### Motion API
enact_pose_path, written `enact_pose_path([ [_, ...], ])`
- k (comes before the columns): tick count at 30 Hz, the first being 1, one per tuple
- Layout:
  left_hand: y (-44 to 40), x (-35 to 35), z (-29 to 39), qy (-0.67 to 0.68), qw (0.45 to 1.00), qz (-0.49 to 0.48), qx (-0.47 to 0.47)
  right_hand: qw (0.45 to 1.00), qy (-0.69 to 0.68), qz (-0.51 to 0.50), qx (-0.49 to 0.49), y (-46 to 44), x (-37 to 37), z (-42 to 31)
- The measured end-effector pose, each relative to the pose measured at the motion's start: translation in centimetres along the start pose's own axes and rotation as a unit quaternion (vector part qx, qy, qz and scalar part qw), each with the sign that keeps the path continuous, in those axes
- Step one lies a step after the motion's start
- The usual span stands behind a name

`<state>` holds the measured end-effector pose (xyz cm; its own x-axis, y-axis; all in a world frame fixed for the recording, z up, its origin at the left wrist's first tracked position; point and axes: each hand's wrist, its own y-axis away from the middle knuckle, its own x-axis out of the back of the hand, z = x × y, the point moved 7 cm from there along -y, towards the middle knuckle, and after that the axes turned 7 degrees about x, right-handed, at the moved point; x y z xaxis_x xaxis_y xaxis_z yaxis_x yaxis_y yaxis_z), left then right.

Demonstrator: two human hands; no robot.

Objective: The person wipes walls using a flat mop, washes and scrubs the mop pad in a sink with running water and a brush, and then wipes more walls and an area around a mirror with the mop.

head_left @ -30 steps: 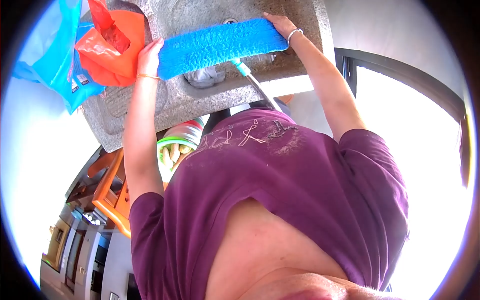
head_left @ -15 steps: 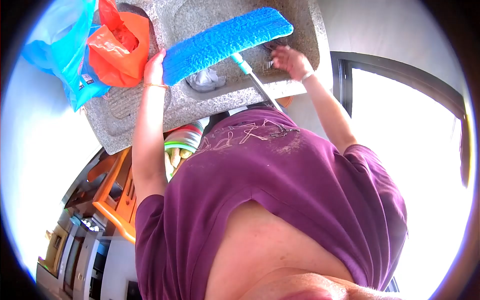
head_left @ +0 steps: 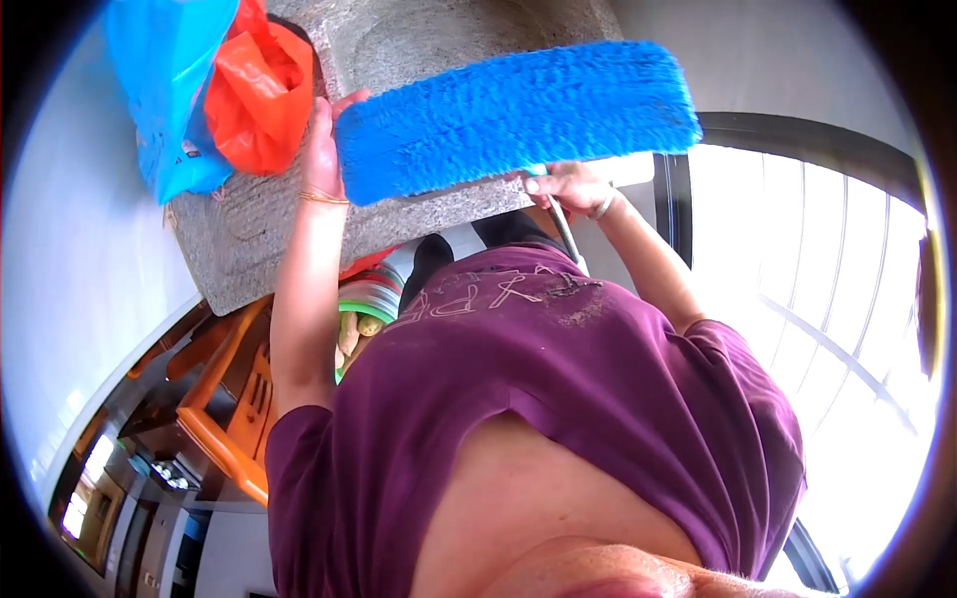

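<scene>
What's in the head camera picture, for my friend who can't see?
A fluffy blue mop is held over a stone sink, left hand at one end, right hand on its pole. A red bag and a blue bag are nearby.

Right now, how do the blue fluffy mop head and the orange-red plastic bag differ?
The mop head looks furry; the bag looks shiny. The mop head is a long strip; the bag is crumpled and more compact. The left hand touches the mop head's end; neither hand holds the bag. Both are brightly coloured.
</scene>
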<state>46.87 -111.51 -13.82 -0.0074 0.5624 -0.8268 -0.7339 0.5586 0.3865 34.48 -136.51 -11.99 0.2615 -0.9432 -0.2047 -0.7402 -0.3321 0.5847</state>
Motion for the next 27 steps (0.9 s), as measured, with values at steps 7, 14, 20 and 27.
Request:
enact_pose_path([
  [7, 8.4, 3.4, -3.8, 0.000, 0.995, 0.090, -0.042, 0.990, 0.091, 0.067, 0.086, 4.4, 0.2, -2.2],
  [14, 22.2, 9.1, -12.1, -0.029, 0.954, 0.286, -0.081, 0.973, 0.007, 0.007, 0.230, 5.7, -2.1, -7.0],
  [20, 29.6, 6.5, -19.2, -0.033, 0.907, 0.418, -0.044, 0.978, 0.044, -0.048, 0.198, 6.5, -5.1, -8.1],
  [27, 33.3, 4.9, -23.2, 0.011, 0.897, 0.426, -0.117, 0.964, 0.045, -0.060, 0.256, 7.2, -8.4, -7.4],
])
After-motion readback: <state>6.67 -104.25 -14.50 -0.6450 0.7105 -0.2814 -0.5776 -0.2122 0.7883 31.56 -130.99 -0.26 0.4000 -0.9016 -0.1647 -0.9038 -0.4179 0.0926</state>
